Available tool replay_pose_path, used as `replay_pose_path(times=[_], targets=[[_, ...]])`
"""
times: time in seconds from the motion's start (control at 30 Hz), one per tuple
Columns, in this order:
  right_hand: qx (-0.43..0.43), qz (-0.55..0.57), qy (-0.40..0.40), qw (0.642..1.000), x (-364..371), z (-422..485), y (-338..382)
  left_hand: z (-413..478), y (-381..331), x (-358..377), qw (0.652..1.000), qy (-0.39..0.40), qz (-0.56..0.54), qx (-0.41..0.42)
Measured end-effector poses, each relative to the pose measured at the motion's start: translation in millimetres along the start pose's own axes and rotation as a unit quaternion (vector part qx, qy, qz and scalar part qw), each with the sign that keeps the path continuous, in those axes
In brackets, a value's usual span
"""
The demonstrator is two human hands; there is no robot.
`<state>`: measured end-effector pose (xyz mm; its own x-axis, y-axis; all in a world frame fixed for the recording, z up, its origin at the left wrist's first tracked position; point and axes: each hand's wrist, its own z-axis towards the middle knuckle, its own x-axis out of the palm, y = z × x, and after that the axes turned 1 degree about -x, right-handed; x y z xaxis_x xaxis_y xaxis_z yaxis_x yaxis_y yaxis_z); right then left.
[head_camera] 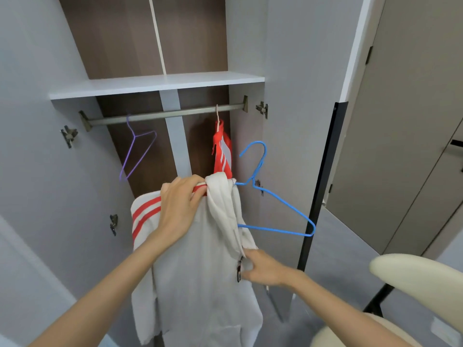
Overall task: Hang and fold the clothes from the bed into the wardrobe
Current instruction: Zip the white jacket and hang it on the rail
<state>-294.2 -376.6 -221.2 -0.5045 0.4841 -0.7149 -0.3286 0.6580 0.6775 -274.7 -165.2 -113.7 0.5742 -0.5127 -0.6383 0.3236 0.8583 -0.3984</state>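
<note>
Below the wardrobe rail [195, 110], a person is holding up a white jacket [200, 271] with red stripes on its sleeve. The left grip [180, 204] is clenching the jacket's red-trimmed collar, just under the middle of the rail. The right grip [263, 269] is pinching the jacket's open front edge lower down, beside a dark zip pull. Whether the fingers are closing on the fabric or on the zip itself is hard to tell.

A blue wire hanger [284, 206] is sitting partly inside the jacket. One arm is tucked under the cloth and the other is sticking out below the rail's right end. Its hook is pointing up in the air, not touching the rail.

On the rail itself, a red and white garment [222, 151] is hanging near the right end from a pale hanger, and a bare purple wire hanger [134, 137] is hanging near the left end. A white shelf [155, 85] is lying just above the rail. Far below and to the right of the rail, part of a cream chair [413, 274] is showing.
</note>
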Motion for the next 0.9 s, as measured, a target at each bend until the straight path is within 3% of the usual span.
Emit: replay_pose_path(times=[0.1, 0.27, 0.5, 0.7, 0.83, 0.9], targets=[[-0.014, -0.105, 0.033, 0.994, 3.9, 10.2, -13.3, -1.2, 4.5, -7.2, 0.996, -0.03, -0.052, -0.063], [-0.056, -0.266, -0.098, 0.957, -10.2, 14.0, -53.8, -13.3, 28.1, -26.6, 0.987, -0.069, -0.08, -0.118], [-0.114, -0.301, -0.213, 0.923, -69.5, -1.4, -97.7, -45.9, 81.4, -33.4, 0.986, -0.043, -0.032, -0.158], [-0.058, -0.376, -0.188, 0.906, -95.9, -3.9, -105.6, -67.1, 101.1, -16.4, 0.992, 0.023, 0.053, -0.112], [-0.09, -0.297, -0.204, 0.929, -95.6, 3.3, -79.2, -62.9, 91.8, -7.4, 0.99, 0.036, 0.06, -0.119], [-0.119, -0.288, -0.234, 0.921, -92.9, 8.4, -56.3, -58.1, 80.5, -3.3, 0.991, 0.036, 0.025, -0.127]])
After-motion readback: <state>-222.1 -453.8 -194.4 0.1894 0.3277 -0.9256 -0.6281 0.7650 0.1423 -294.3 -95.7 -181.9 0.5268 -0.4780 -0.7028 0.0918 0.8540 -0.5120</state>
